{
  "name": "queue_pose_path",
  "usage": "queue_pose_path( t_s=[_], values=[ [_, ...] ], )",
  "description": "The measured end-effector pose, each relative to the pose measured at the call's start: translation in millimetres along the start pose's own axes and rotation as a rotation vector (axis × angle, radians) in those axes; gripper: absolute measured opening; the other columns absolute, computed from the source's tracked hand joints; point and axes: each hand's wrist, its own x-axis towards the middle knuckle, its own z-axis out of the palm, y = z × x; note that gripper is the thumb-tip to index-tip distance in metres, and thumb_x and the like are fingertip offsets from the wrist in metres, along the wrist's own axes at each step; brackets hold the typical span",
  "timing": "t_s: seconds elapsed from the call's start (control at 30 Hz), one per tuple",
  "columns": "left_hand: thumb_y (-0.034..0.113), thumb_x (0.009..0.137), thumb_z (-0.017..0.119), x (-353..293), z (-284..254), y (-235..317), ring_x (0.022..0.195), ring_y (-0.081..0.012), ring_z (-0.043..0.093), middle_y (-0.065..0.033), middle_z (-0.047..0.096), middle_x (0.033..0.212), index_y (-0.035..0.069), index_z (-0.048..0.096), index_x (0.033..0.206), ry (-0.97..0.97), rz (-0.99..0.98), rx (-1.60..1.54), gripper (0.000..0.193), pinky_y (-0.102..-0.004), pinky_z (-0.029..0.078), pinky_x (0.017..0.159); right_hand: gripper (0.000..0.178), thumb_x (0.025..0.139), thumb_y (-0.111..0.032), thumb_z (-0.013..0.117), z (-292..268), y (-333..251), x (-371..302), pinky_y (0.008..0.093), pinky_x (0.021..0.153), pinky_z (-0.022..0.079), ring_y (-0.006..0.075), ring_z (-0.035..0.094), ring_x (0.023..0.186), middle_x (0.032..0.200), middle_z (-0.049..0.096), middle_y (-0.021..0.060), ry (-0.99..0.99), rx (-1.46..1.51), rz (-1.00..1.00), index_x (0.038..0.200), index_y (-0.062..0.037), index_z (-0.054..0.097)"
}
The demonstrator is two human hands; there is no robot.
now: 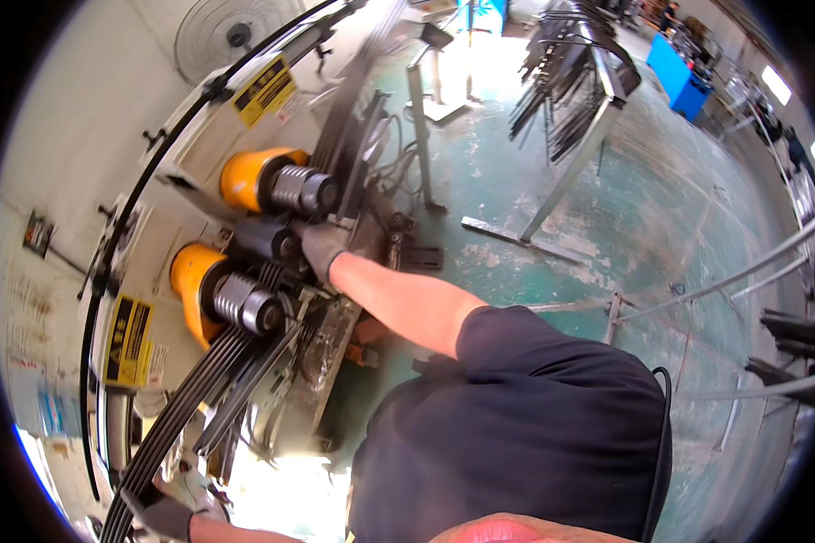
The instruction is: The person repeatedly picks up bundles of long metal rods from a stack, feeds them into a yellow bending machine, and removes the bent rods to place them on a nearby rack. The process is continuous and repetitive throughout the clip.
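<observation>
My left hand (165,518), in a dark grey glove, is at the lower left, closed round a bundle of long dark metal bars (186,394). The bars run up from there to a machine's ribbed steel roller (247,304) in an orange housing (196,285). My right hand (322,250), gloved in grey, reaches in beside a black cylinder (267,242), just below a second ribbed roller (303,190). Its fingertips are hidden by the machine parts, so its grip does not show.
A second orange housing (244,179) carries the upper roller. Yellow warning labels (264,90) mark the machine's pale casing. A black hose (140,185) arcs along it. A metal stand (566,172) hung with dark bars (570,72) is on the worn green floor. Metal rails (724,271) stand at the right.
</observation>
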Motion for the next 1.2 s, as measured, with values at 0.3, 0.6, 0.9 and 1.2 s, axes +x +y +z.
queue_pose_path(
  t_s=[0.3, 0.6, 0.9, 1.2],
  values=[
    [0.026, 0.108, 0.051, 47.1, 136.5, 196.1, 0.122, -0.0244, 0.062, -0.0171, 0.066, 0.131, -0.010, 0.059, 0.136, -0.114, -0.201, -0.404, 0.047, -0.0366, 0.043, 0.111, 0.038, 0.083, -0.022, 0.080, -6.8, -16.1, 15.1, 0.0336, 0.080, 0.057, 0.0192, 0.072, 0.089, 0.105, 0.076, 0.0117, -0.145, -0.064, -0.247, 0.115, -0.0018, 0.073],
    [0.029, 0.107, 0.054, 72.0, 235.9, 265.2, 0.109, -0.0219, 0.064, -0.0138, 0.069, 0.119, -0.005, 0.062, 0.133, -0.365, 0.184, -0.101, 0.043, -0.0343, 0.048, 0.100, 0.047, 0.085, -0.026, 0.079, -15.6, -36.7, -4.3, 0.0335, 0.084, 0.058, 0.0211, 0.073, 0.095, 0.109, 0.075, 0.0153, -0.128, -0.188, -0.185, 0.124, 0.0001, 0.069],
    [0.025, 0.101, 0.064, 48.9, 333.5, 292.8, 0.094, -0.0173, 0.054, -0.0077, 0.059, 0.105, -0.009, 0.052, 0.135, -0.581, 0.183, -0.242, 0.050, -0.0303, 0.045, 0.090, 0.049, 0.085, -0.028, 0.079, -16.8, -29.1, 6.8, 0.0335, 0.085, 0.057, 0.0216, 0.073, 0.096, 0.110, 0.075, 0.0153, -0.051, -0.231, -0.161, 0.125, -0.0003, 0.069],
    [0.024, 0.098, 0.065, 50.9, 324.2, 288.0, 0.096, -0.0166, 0.054, -0.0067, 0.059, 0.108, -0.007, 0.055, 0.136, -0.587, 0.105, -0.214, 0.050, -0.0292, 0.045, 0.089, 0.050, 0.085, -0.026, 0.077, -14.8, -45.8, -16.4, 0.0346, 0.095, 0.054, 0.0237, 0.071, 0.107, 0.118, 0.073, 0.0163, -0.045, -0.340, -0.257, 0.128, -0.0021, 0.067]
  ],
)
